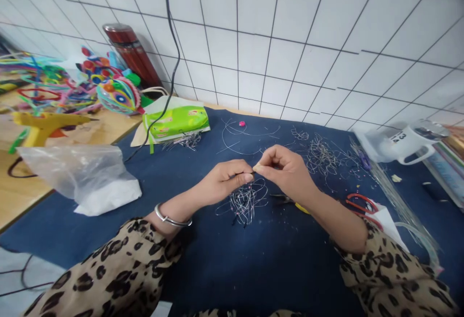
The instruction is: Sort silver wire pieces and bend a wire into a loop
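Note:
My left hand (pixel 226 180) and my right hand (pixel 284 169) meet fingertip to fingertip over a dark blue cloth (pixel 203 254). Both are pinched shut on a thin silver wire that hangs down into a tangled bundle of wire loops (pixel 246 202) with small dark beads. The bundle rests on the cloth just below my fingers. A silver bangle circles my left wrist. Both sleeves are leopard print.
More wire tangles (pixel 321 155) and loose strands lie behind my hands, with a pink bead (pixel 241 123). Red-handled pliers (pixel 360 204) lie at right, near a white jug (pixel 409 142). A green packet (pixel 177 122), clear plastic bag (pixel 78 172), yellow glue gun (pixel 47 124) and colourful craft pieces (pixel 116 95) sit left.

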{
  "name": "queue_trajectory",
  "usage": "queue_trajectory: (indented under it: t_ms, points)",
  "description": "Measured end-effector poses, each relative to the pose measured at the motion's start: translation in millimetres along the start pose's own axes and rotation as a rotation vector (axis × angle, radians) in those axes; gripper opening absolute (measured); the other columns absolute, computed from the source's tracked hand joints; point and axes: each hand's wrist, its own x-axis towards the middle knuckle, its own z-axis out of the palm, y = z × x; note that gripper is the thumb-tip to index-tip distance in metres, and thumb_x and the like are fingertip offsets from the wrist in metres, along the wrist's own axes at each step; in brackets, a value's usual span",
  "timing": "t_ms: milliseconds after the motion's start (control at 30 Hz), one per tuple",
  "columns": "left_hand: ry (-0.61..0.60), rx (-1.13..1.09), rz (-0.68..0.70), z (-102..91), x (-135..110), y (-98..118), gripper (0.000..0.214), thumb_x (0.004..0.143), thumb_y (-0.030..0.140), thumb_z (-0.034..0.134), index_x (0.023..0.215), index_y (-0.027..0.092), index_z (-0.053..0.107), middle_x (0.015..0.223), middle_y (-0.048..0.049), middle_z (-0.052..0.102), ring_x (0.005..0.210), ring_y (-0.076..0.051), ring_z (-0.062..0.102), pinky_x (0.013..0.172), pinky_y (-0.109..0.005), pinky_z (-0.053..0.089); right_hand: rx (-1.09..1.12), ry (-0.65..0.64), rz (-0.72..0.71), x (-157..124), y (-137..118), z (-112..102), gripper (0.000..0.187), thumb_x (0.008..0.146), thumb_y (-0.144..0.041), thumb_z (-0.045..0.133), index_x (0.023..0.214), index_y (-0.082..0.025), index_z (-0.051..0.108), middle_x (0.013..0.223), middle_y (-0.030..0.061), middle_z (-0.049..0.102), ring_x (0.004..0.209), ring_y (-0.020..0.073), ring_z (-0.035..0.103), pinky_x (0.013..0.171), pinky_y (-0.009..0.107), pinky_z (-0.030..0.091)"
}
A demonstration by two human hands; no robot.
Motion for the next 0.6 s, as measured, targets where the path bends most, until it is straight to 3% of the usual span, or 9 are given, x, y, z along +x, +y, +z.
queue_trajectory:
  t_ms: [133, 300, 400, 600]
  points:
    - [0.063, -0.109, -0.023, -6.5, 0, -3, 0.024, 0.087, 0.033, 0.047, 0.078, 0.015, 0.059, 0.075, -0.0019, 0.053, 0.071, -0.013, 0.048, 0.069, -0.026, 0.038, -0.016, 0.071, -0.04, 1, 10, 4, 0.007, 0.081, -0.025, 0.056, 0.081, -0.018, 0.058, 0.076, 0.0001, 0.059, 0.069, 0.0112, 0.053, 0.066, 0.027, 0.043]
    - [0.286, -0.314, -0.037, -15.6, 1, -9, 0.025, 0.086, 0.035, 0.048, 0.075, 0.015, 0.059, 0.073, -0.0027, 0.055, 0.07, -0.013, 0.048, 0.069, -0.026, 0.038, 0.028, 0.182, -0.072, -2, 31, 13, 0.028, 0.092, -0.034, 0.038, 0.089, -0.018, 0.061, 0.084, 0.0033, 0.06, 0.076, 0.0137, 0.054, 0.071, 0.028, 0.043]
    - [0.361, -0.398, -0.053, -17.6, 3, -14, 0.023, 0.085, 0.033, 0.05, 0.075, 0.015, 0.058, 0.071, -0.0018, 0.054, 0.07, -0.012, 0.049, 0.069, -0.026, 0.038, 0.052, 0.176, -0.088, -6, 44, 23, 0.032, 0.093, -0.037, 0.034, 0.095, -0.019, 0.06, 0.088, 0.0046, 0.06, 0.078, 0.0154, 0.055, 0.072, 0.03, 0.043]
    - [0.384, -0.409, -0.094, -16.0, 6, -20, 0.023, 0.086, 0.034, 0.049, 0.077, 0.015, 0.058, 0.072, -0.0017, 0.054, 0.07, -0.012, 0.048, 0.071, -0.026, 0.038, 0.031, 0.092, -0.189, -14, 51, 26, 0.033, 0.09, -0.039, 0.036, 0.108, -0.019, 0.056, 0.098, 0.0073, 0.057, 0.088, 0.0194, 0.054, 0.08, 0.035, 0.042]
